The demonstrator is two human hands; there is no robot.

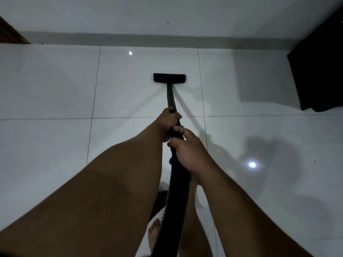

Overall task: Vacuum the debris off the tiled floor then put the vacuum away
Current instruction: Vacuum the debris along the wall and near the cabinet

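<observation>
A black vacuum wand (170,97) runs forward from my hands to a flat black floor head (169,78), which rests on the glossy white tiled floor (55,86) not far from the wall. My left hand (169,117) grips the wand further forward. My right hand (187,151) grips it just behind, where the ribbed black hose (176,197) begins. The hose drops down between my arms towards my bare feet (154,232). A tiny dark speck (177,50) lies on the tile by the skirting.
A white wall with a grey skirting strip (148,38) closes the far side. A dark piece of furniture (319,71) stands at the right. A brown wooden edge (9,32) shows at the upper left. Lamp reflections glare on the tiles.
</observation>
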